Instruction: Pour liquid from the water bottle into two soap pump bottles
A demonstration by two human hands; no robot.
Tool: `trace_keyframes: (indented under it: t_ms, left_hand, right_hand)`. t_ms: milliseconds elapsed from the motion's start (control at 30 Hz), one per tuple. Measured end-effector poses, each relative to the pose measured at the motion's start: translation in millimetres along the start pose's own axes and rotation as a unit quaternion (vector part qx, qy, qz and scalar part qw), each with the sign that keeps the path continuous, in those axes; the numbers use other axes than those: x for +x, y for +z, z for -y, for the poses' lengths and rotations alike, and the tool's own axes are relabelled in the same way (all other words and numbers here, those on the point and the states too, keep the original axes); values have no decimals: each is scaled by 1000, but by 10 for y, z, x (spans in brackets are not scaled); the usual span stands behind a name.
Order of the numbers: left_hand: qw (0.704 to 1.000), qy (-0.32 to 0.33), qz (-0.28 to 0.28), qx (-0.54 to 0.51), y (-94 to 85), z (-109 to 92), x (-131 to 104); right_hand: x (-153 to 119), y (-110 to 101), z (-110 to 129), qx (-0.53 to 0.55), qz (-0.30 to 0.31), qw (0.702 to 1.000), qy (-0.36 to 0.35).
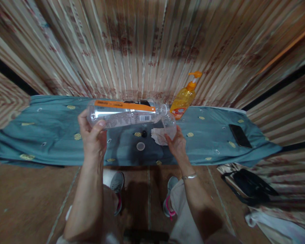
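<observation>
My left hand (93, 132) is closed round the base of a large clear plastic bottle (124, 113) with an orange and silver label. The bottle lies nearly level in the air, its uncapped neck pointing right. My right hand (176, 140) grips a small clear plastic cup (169, 124), whose opening is tilted up at the bottle's mouth. Whether liquid is flowing between them I cannot tell. Below the cup lies a crumpled white tissue (159, 136). A small black cap (144, 134) and a round translucent lid (140, 146) rest on the cloth nearby.
An orange pump bottle (184, 98) stands behind the cup. A dark phone (240, 135) lies at the right of the teal cloth (58, 135) with pineapple prints. Pleated curtains (142, 40) hang behind. A black bag (251, 184) sits at lower right.
</observation>
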State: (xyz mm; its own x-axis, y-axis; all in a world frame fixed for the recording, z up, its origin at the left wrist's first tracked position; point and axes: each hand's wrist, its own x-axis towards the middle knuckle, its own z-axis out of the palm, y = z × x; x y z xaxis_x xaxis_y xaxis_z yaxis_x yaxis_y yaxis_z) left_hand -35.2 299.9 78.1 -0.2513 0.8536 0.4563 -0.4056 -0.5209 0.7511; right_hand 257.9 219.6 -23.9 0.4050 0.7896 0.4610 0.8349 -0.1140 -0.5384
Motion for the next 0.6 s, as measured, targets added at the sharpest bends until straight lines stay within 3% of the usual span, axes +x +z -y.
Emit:
trace_keyframes:
  t_ms: [600]
  left_hand:
    - [999, 6, 21, 26, -17, -9, 0]
  right_hand:
    - [-6, 25, 9, 2, -12, 1000, -5]
